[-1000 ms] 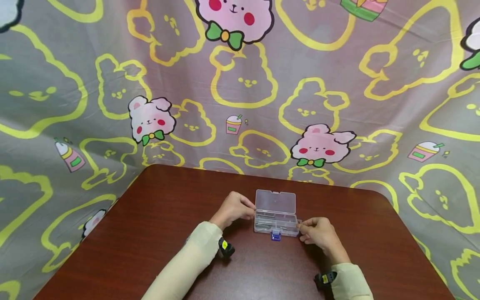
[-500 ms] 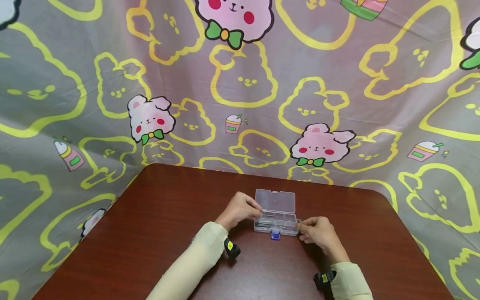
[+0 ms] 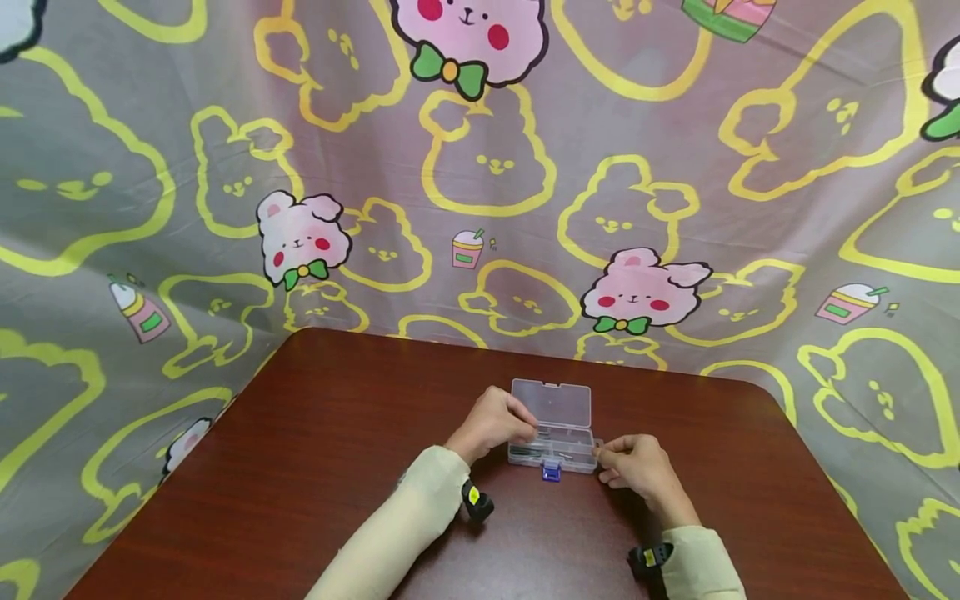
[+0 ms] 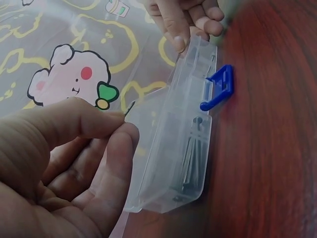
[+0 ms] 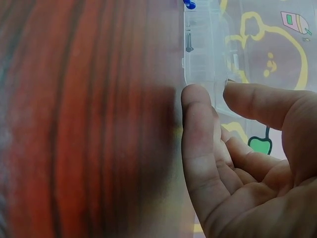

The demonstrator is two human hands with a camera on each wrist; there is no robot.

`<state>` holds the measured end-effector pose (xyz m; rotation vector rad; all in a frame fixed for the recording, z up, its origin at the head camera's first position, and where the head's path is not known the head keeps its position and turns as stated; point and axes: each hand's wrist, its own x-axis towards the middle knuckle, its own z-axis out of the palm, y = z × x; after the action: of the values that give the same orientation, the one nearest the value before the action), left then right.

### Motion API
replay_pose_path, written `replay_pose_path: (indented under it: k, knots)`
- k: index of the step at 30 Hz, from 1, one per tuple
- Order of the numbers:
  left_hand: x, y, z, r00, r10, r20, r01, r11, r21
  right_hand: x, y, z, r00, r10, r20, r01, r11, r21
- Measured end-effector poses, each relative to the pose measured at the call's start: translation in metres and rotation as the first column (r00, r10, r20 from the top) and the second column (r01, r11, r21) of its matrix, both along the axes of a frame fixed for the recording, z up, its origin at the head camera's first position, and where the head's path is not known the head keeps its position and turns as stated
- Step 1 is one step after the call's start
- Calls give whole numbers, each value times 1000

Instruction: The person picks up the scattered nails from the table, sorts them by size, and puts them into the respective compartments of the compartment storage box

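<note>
A clear plastic storage box (image 3: 573,457) stands on the table with its lid (image 3: 551,403) raised toward the back and a blue latch (image 3: 551,472) at its front. My left hand (image 3: 495,423) is over the box's left part. Between thumb and forefinger it pinches a thin nail-like metal piece (image 4: 130,107), of which only the dark tip shows. Long metal nails (image 4: 190,161) lie in the box's front left compartment. A short nail or screw (image 5: 188,42) is in a right compartment. My right hand (image 3: 636,467) holds the box's right end between thumb and forefinger.
The dark red-brown wooden table (image 3: 360,392) extends around the box on all sides. A patterned cloth (image 3: 510,208) with cartoon bears hangs behind the table's far edge. Both wrists wear black straps with small cameras, such as the left wrist camera (image 3: 477,502).
My left hand has moved right, from beside the box's left end to over its compartments. The right hand and the box have stayed in place.
</note>
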<state>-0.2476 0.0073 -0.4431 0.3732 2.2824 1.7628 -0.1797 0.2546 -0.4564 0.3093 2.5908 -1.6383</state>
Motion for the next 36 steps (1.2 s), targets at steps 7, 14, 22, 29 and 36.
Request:
replay_pose_path:
  k: [7, 14, 22, 29, 36]
  knots:
    - [3, 7, 2, 1000, -10, 10, 10, 1000, 3, 0, 0, 0, 1000, 0, 4, 0, 1000, 3]
    - [3, 17, -2, 1000, -14, 7, 14, 1000, -6, -1, -1, 0, 1000, -13, -2, 13, 1000, -8]
    - [4, 25, -1, 1000, 10, 17, -10, 999, -34, 0, -1, 0, 1000, -11, 4, 11, 1000, 9]
    - [3, 31, -1, 1000, 17, -11, -18, 997, -75, -2, -1, 0, 1000, -20, 7, 20, 1000, 0]
    - [5, 43, 0, 1000, 2, -26, -5, 993, -119, -2, -1, -1, 1000, -17, 11, 17, 1000, 2]
